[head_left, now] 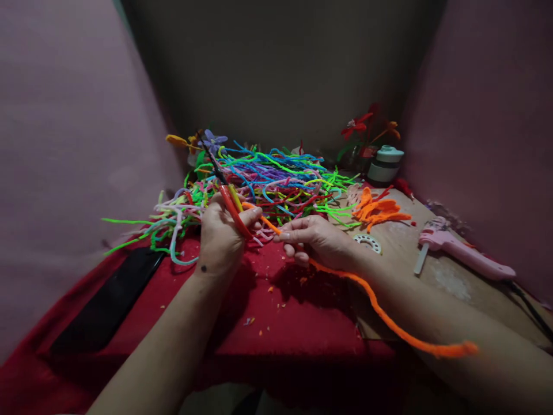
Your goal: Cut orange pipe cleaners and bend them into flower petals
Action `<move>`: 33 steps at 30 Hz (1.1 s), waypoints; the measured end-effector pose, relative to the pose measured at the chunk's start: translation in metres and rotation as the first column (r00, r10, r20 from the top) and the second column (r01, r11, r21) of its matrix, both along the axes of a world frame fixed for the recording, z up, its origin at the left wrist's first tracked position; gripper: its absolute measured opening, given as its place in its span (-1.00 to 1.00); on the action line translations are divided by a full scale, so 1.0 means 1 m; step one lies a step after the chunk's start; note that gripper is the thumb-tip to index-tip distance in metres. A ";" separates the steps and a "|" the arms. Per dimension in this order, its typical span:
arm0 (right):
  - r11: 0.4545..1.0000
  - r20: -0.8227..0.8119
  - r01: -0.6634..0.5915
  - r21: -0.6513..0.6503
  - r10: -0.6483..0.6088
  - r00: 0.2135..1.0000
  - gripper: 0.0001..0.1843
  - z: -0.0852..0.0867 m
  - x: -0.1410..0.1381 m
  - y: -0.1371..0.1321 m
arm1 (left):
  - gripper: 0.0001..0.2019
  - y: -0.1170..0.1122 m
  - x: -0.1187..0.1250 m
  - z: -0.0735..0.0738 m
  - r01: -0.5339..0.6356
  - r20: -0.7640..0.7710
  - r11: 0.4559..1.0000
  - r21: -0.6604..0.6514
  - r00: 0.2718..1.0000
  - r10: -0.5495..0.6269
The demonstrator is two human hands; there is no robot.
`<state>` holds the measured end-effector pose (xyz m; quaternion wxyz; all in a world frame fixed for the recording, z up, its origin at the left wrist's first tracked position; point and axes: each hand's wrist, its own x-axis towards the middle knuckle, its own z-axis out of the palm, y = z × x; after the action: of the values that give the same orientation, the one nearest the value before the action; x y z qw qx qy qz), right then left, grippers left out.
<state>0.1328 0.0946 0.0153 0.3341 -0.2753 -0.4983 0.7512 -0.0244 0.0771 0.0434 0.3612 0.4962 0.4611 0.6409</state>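
As seen in the head view, the left hand [222,233] is closed around a pair of scissors [228,202] with red and yellow handles; the dark blades point up and away from the person. The thumb and fingers of the same hand also meet one end of an orange fuzzy stem [374,300]. The right hand [317,236] is closed in a narrow pinch on this stem, just beside the left hand. A short length spans the gap between the two hands; the long free part emerges below the right hand and trails over the right forearm, toward the person.

The desk [311,337] is covered with red cloth, and small scraps [249,321] lie on it beneath the hands. Beyond the hands is a tangled pile of multicoloured stems [268,173]. A black flat object [110,300] lies to the left of the left forearm.

On the right, a brown board [400,248] carries a pink glue gun [466,251], a bundle of orange pieces [380,210] and a white ring with holes [367,243]. A jar with a pale blue lid [386,167] stands behind the orange pieces, near a red flower [356,124]. A purple flower [211,142] is located at the rear left of the pile.
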 end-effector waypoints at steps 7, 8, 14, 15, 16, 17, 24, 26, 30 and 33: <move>0.985 0.062 -0.173 0.023 0.171 0.983 -0.81 0.001 0.004 0.001 | -0.74 0.011 -0.020 0.002 -0.177 0.073 0.976 0.126 0.983 0.169; 0.983 0.064 -0.180 0.028 0.178 0.982 -0.81 0.001 0.004 0.001 | -0.75 0.012 -0.022 0.003 -0.183 0.107 0.974 0.136 0.980 0.169; 0.999 -0.002 0.013 0.050 -0.013 1.000 -0.79 0.005 0.003 0.000 | -0.82 0.007 -0.014 0.003 0.130 0.113 0.991 0.015 0.985 -0.131; 0.999 -0.015 0.024 0.042 -0.023 1.000 -0.79 0.006 0.003 0.000 | -0.83 0.005 -0.010 0.002 0.187 0.086 0.982 -0.023 0.979 -0.185; 0.999 -0.025 0.017 0.034 -0.016 1.000 -0.80 0.006 0.003 0.000 | -0.84 0.003 -0.005 0.000 0.229 0.066 0.972 -0.056 0.972 -0.225; 1.000 -0.032 0.001 0.028 0.000 0.999 -0.82 0.005 0.004 0.000 | -0.85 0.001 -0.001 -0.001 0.256 0.056 0.963 -0.080 0.966 -0.252; 0.993 0.013 -0.114 -0.019 0.114 0.993 -0.86 0.001 0.004 0.000 | -0.88 -0.001 0.004 -0.007 0.260 0.084 0.965 -0.026 0.963 -0.257; 0.991 0.028 -0.122 -0.046 0.123 0.992 -0.86 0.001 0.004 0.000 | -0.88 -0.001 0.001 -0.005 0.250 0.115 0.968 -0.020 0.962 -0.246; 0.995 0.049 -0.087 -0.045 0.089 0.995 -0.88 0.002 0.004 0.000 | -0.85 -0.002 0.000 -0.001 0.224 0.188 0.972 -0.071 0.960 -0.207; 0.997 0.066 -0.077 0.014 0.075 0.995 -0.91 0.001 0.003 -0.001 | -0.81 -0.002 0.000 0.001 0.156 0.188 0.979 -0.128 0.973 -0.131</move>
<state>0.1359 0.0937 0.0161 0.2912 -0.2777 -0.5253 0.7498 -0.0242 0.0753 0.0446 0.4808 0.4419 0.4340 0.6206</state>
